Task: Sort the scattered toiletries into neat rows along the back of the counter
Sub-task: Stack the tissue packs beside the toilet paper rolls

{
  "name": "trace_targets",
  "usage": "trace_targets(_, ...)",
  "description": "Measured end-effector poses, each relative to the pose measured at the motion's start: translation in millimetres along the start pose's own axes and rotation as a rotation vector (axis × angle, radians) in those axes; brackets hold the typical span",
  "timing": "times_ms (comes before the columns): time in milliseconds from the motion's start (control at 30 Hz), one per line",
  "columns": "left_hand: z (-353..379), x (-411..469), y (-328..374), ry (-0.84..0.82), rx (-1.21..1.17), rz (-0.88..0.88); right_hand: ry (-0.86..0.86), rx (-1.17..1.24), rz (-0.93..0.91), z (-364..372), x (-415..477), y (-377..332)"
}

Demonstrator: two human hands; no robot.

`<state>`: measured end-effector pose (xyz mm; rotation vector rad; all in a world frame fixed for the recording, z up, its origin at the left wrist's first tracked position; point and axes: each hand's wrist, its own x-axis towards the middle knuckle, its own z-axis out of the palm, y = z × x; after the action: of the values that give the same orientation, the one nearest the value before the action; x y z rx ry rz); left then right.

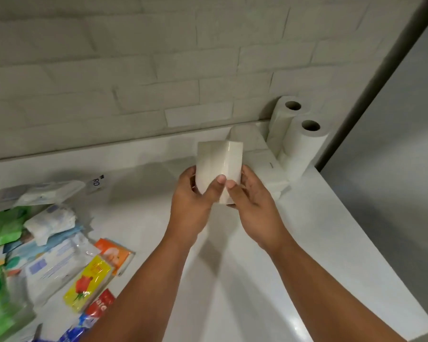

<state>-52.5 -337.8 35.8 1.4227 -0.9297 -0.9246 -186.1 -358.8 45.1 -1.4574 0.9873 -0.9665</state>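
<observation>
White plastic-wrapped tissue pack [219,169] is held above the pale counter [331,230], near its back, gripped low by the left hand [192,196] and the right hand [251,203]. I fear the slick wrap may slip, or the pack may knock over the two upright paper rolls [304,144].

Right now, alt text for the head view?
The left hand and right hand hold a pale wrapped pack above a white counter. Two paper rolls stand in the back right corner; colourful packs lie scattered at left.
</observation>
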Motion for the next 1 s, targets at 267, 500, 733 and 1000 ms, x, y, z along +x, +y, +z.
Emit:
trace_targets(267,78.1,63.0,12.5,0.037,-0.165,-0.093,0.159,-0.193,0.004,-80.9,81.2,9.5)
trace_targets(500,128.8,126.9,13.9,0.155,-0.028,-0.093,0.231,-0.346,0.037,-120.5,156.9,12.2)
trace_targets(733,144.8,167.7,2.6,0.247,0.198,-0.077,0.144,-0.588,0.118,-120.0,204.7,39.7)
trace_targets(1000,152.0,175.2,-8.9,0.228,0.257,-0.120,0.087,-0.614,0.199,-125.9,217.8,52.0)
